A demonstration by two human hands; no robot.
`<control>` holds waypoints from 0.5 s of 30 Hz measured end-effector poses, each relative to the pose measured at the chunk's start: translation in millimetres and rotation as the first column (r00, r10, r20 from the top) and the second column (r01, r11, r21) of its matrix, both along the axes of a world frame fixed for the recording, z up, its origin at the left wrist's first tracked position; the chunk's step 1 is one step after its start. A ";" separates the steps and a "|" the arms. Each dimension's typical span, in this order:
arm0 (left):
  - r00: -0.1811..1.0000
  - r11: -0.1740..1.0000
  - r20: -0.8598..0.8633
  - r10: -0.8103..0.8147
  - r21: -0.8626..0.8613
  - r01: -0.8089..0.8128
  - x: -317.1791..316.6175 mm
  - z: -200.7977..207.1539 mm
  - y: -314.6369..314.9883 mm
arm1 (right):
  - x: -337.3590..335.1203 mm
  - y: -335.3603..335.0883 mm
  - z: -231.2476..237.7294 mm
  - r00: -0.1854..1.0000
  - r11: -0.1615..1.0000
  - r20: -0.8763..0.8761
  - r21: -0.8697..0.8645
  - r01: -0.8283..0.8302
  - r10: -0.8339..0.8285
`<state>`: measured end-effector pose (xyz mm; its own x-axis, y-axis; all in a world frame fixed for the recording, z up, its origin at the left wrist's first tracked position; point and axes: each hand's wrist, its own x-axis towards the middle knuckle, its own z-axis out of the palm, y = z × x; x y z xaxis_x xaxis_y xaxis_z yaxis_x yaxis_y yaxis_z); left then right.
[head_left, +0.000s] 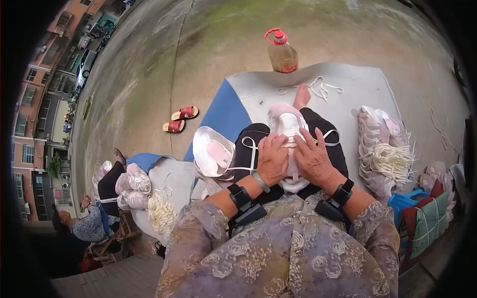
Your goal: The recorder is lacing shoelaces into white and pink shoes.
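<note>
A pale pink and white sneaker (286,113) rests on my lap between my knees, its toe pointing away. My left hand (272,158) grips its left side, fingers bent over the lacing area. Over the right side lies my right hand (316,158), fingers longer and more spread, gripping the upper. The fingertips meet near the tongue; whether they pinch a lace there is hidden. A loop of white shoelace (332,133) sticks out past my right hand, and another lace (252,146) trails beside my left hand.
Beside my left knee stand more shoes (211,151). Stacked shoes (376,129) with a bundle of laces (392,161) are at right. A red-capped jug (282,53) stands beyond the mat (367,84); red slippers (185,112) lie left. Another person (92,223) sits far left.
</note>
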<state>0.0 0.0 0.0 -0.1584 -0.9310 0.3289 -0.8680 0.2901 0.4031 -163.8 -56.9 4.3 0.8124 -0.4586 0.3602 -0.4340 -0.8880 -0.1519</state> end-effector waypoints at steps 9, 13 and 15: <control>0.993 0.998 -0.104 -0.060 -0.020 0.059 -0.7 1.5 -4.4 | -1.6 2.7 -6.1 0.996 0.997 0.065 0.043 0.063 -0.066; 0.981 0.990 -0.152 -0.120 0.053 0.129 7.8 5.7 -3.0 | -0.4 1.0 -5.5 0.995 0.996 0.060 0.043 0.076 -0.079; 0.974 0.989 -0.185 -0.130 0.052 0.142 9.9 3.8 -3.3 | 0.4 0.0 -6.4 0.996 0.996 0.050 0.056 0.071 -0.074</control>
